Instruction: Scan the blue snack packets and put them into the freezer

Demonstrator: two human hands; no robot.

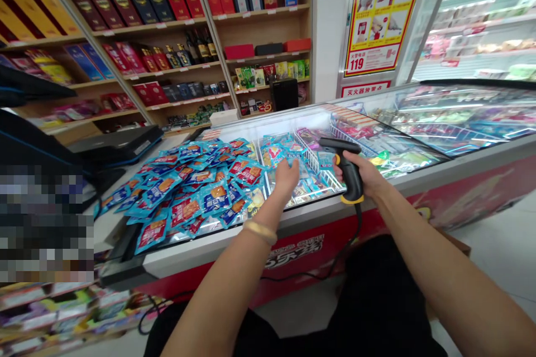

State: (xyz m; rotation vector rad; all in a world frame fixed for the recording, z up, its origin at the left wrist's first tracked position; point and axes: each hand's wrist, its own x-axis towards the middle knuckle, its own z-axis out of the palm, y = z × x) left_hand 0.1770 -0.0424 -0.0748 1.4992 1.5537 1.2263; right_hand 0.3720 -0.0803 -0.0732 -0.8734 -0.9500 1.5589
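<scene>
One scanner [350, 175], one bangle [260, 231]

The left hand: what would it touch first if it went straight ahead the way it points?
Probably the freezer's glass top beyond the left hand, by the blue packets there; the hand's height over it is unclear.

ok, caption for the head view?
Right hand holds a black handheld scanner above a glass-topped chest freezer; left hand near a heap of blue-edged packets.

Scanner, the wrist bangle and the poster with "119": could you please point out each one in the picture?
Scanner [352, 179]: head view, on its black handle.
Wrist bangle [260, 231]: head view, on the middle of its band.
Poster [357, 63]: head view, on the number near its bottom.
</scene>
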